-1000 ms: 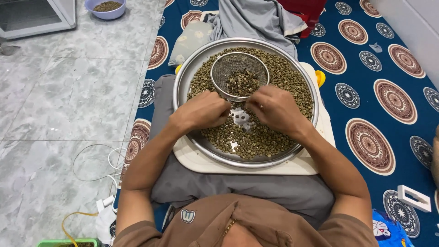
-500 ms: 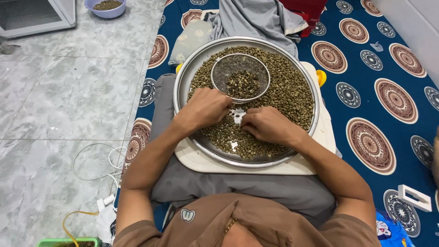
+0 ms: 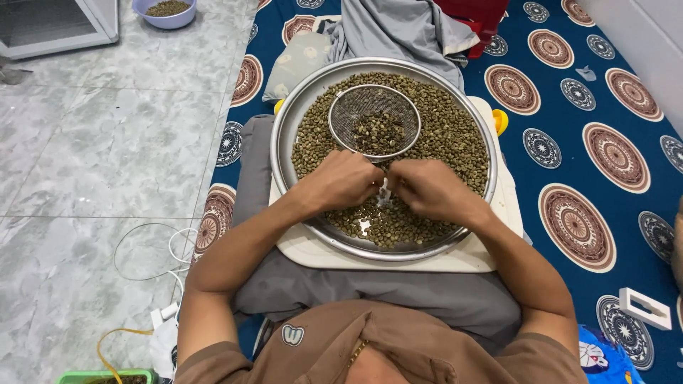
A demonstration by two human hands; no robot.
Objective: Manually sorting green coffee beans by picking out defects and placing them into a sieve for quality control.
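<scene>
Head view: one round metal tray [image 3: 478, 128] on a white board [image 3: 498, 256] across the lap, filled with greenish beans [image 3: 455, 135]. Left hand [image 3: 341, 181] and right hand [image 3: 430, 188], both palm down on the beans near the tray's middle, fingertips meeting over a small bare patch between them; fingers curled together, though whether either pinches a bean cannot be told. One wire strainer [image 3: 375, 121], holding a small heap of darker beans, sits just beyond the fingertips, straight ahead, about equally near to both hands; being round, it has no long axis. Against half a second ago, the hands have drawn closer and now cover most of the cleared patch. Also present: grey cloth [image 3: 398, 28], blue patterned mat [image 3: 569, 142].
</scene>
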